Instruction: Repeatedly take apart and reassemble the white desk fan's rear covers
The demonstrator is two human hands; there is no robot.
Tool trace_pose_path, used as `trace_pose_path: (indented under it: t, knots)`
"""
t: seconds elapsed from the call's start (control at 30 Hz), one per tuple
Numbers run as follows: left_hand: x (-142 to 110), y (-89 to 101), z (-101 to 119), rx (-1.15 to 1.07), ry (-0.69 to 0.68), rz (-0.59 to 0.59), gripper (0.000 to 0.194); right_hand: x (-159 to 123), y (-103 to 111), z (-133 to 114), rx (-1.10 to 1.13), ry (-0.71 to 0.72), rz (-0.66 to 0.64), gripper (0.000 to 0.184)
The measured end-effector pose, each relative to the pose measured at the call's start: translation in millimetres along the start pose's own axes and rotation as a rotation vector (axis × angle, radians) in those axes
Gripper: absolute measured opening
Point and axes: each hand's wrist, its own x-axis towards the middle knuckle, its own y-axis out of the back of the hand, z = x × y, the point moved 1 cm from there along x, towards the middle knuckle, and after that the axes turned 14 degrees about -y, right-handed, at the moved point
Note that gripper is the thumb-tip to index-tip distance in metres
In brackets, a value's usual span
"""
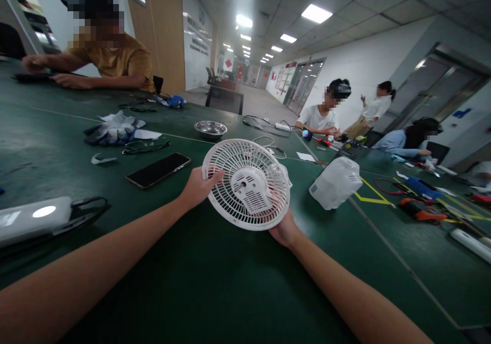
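Between my hands, tilted above the green table (161, 288), is a white fan housing (251, 201) with a round slotted grille and a short shaft at its centre. My left hand (197, 188) grips the grille's left rim, thumb over the front. Behind the lower right side is my right hand (284, 226), its fingers partly showing through the slots as they support the back. A white cable (264, 139) lies on the table behind the fan. To the right stands a translucent white plastic container (335, 183).
A black phone (159, 170), gloves (113, 129) and a metal bowl (210, 128) lie beyond my left hand. A white device with a strap (42, 219) sits at the left. An orange multimeter (422, 208) is at the right. Several people work around the table.
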Motion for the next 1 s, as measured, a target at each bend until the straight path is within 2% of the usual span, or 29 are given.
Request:
trace_pose_path:
  t: [0.07,0.13,0.17,0.27,0.33,0.4,0.47,0.53,0.57,0.63,0.7,0.77,0.87,0.93,1.0]
  knots:
    - [4,1.2,-11,-0.222,0.078,0.024,0.042,0,7,-4,-0.014,0.079,0.099,0.066]
    - [8,4.6,-19,-0.352,0.153,0.101,0.047,-1,15,-8,-0.094,0.134,0.181,0.075]
    - [10,6.4,-21,-0.394,0.202,0.099,0.054,-2,19,-10,-0.154,0.160,0.222,0.078]
    - [10,9.8,-17,-0.481,0.329,-0.027,0.071,-6,26,-13,-0.378,0.266,0.326,0.080]
    - [9,9.9,-11,-0.526,0.402,-0.105,0.073,-8,25,-13,-0.534,0.314,0.339,0.080]
    - [8,8.6,-8,-0.561,0.477,-0.135,0.063,-8,22,-11,-0.693,0.339,0.313,0.081]
    - [9,7.0,-10,-0.583,0.552,-0.125,0.041,-7,20,-11,-0.839,0.376,0.271,0.081]
    - [10,6.0,-15,-0.584,0.614,-0.113,0.022,-3,22,-13,-0.922,0.420,0.224,0.076]
    - [11,5.8,-18,-0.585,0.635,-0.114,0.020,1,26,-14,-0.935,0.447,0.226,0.070]
    - [13,6.2,-22,-0.590,0.655,-0.099,0.018,10,40,-19,-0.926,0.513,0.318,0.058]
    - [14,7.1,-24,-0.593,0.653,-0.067,0.016,23,59,-22,-0.982,0.577,0.536,0.058]
    - [14,7.4,-24,-0.588,0.644,-0.049,0.015,36,76,-22,-1.050,0.533,0.635,0.072]
    - [13,5.4,-21,-0.567,0.635,-0.051,0.015,52,93,-16,-1.021,0.348,0.586,0.087]
    - [12,3.2,-20,-0.519,0.590,-0.022,0.015,56,96,-13,-0.888,0.222,0.601,0.094]
    - [11,1.8,-19,-0.418,0.498,0.036,0.019,56,94,-12,-0.602,0.111,0.619,0.089]
